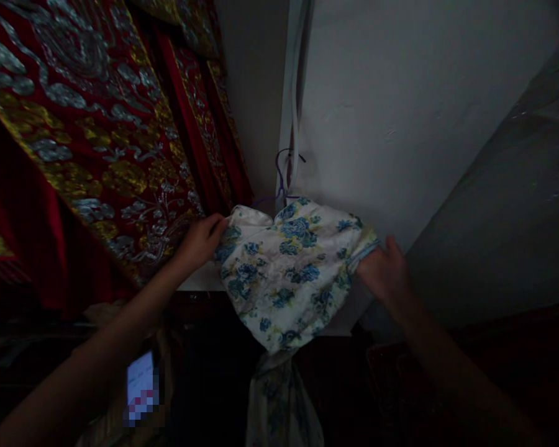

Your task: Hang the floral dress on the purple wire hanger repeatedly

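Note:
A white garment with blue and yellow flowers hangs from a thin purple hanger against a white wall. My left hand is closed on the garment's left shoulder. My right hand grips its right edge, fingers wrapped round the cloth. The garment's lower part trails down into shadow between my forearms.
Red garments with gold and silver embroidery hang close at the left. A white cord or strip runs down the wall above the hanger. A grey plastic-covered surface slopes at the right. The area below is dark; a blurred bright rectangle shows low left.

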The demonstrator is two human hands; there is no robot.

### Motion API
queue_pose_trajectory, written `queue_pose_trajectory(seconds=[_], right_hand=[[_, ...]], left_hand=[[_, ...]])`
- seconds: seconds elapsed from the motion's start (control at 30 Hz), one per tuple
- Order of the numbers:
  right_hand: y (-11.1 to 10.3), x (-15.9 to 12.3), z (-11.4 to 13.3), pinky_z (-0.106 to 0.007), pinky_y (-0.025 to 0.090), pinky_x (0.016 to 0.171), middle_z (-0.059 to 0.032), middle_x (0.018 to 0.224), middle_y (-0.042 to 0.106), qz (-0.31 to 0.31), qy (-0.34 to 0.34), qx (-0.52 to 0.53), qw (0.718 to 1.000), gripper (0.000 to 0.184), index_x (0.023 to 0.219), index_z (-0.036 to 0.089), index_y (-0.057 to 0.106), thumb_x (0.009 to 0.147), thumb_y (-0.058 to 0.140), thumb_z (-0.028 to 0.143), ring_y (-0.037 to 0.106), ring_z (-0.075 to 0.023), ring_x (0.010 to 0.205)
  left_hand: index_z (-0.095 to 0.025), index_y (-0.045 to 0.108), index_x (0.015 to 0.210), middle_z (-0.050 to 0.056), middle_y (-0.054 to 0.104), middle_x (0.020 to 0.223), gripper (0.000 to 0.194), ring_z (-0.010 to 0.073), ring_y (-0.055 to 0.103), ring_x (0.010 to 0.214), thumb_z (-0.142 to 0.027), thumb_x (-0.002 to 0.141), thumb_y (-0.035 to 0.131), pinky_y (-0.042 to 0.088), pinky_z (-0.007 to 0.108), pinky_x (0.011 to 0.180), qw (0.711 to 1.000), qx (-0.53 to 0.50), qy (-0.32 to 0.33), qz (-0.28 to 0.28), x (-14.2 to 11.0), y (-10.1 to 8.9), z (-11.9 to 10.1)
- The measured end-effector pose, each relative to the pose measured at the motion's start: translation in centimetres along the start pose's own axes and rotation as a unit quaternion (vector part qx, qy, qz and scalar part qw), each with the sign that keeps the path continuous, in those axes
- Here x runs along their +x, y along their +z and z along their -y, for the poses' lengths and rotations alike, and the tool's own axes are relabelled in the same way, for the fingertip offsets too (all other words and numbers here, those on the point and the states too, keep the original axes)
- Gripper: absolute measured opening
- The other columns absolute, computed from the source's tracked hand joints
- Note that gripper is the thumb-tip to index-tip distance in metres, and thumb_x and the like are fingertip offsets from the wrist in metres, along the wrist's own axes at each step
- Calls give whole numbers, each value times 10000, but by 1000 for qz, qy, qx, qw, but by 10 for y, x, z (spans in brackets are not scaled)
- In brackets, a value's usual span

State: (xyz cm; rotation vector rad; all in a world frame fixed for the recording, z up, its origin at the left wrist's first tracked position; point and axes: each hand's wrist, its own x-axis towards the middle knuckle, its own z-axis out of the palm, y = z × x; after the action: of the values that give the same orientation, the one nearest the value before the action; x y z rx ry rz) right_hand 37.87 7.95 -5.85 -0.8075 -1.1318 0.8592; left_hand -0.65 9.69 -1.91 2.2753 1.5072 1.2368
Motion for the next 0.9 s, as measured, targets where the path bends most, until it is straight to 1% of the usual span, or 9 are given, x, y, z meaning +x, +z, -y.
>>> queue_pose_trajectory(seconds=[0.13,0.23,0.43,0.5,0.57,0.63,0.7,0.8,0.9], right_hand=[[-8,16,27,-494,543,971,-124,1115,736,15,71,115,991,320,971,218,692,944,484,460,674,-279,1156],[14,25,55,-476,536,991,-101,1114,743,47,51,126,990,248,1019,219,692,917,536,382,677,-261,1165],[61,-14,78,-453,558,975,-68,1101,765,294,56,85,950,422,1021,240,741,829,687,613,704,-268,1113],[59,-33,82,-425,532,1017,-70,1168,758,491,99,21,865,321,968,222,769,801,778,496,692,-260,1150],[51,-45,83,-392,516,1030,-92,1170,761,670,163,-51,723,210,939,185,790,863,742,375,691,-246,1163],[43,-47,78,-360,537,980,-112,1087,782,730,217,-118,638,268,965,151,796,939,646,373,720,-228,1098],[40,-43,64,-355,553,945,-107,1090,780,673,208,-177,687,342,1095,165,770,954,608,431,728,-219,1062],[49,-42,34,-459,477,1082,-140,1475,567,445,33,-280,850,686,1461,233,527,850,718,480,562,-276,1336],[69,-56,8,-605,235,1218,-181,1680,204,266,-174,-419,850,1091,1612,212,240,717,825,426,204,-373,1545]], left_hand=[[-167,662,952,27,665,845,377,196,612,806,-471,995,443,440,280,718,998,-48,15,-32,0,7,-16],[-165,674,1063,51,709,955,357,210,639,883,-466,970,507,474,294,781,993,-93,15,-66,15,13,-33],[-157,669,1074,70,718,976,302,201,653,905,-398,895,639,496,294,805,978,-149,16,-146,35,19,-34],[-163,673,1011,41,692,845,300,173,644,780,-441,920,608,492,267,709,971,-188,4,-148,28,19,-28],[-171,692,955,22,660,742,386,156,623,688,-521,962,531,483,257,651,969,-201,-5,-140,16,20,-26],[-173,718,891,35,666,711,508,161,630,678,-598,981,455,494,265,653,966,-213,-22,-143,6,23,-30],[-176,730,822,55,688,713,594,172,646,691,-664,969,423,509,276,666,952,-264,-40,-150,0,27,-42],[-185,704,713,59,671,659,688,172,642,643,-742,943,372,518,284,640,900,-418,-62,-108,-4,34,-72],[-186,671,701,60,649,644,722,189,667,673,-752,953,301,558,323,708,827,-554,-93,-14,-11,39,-107]])
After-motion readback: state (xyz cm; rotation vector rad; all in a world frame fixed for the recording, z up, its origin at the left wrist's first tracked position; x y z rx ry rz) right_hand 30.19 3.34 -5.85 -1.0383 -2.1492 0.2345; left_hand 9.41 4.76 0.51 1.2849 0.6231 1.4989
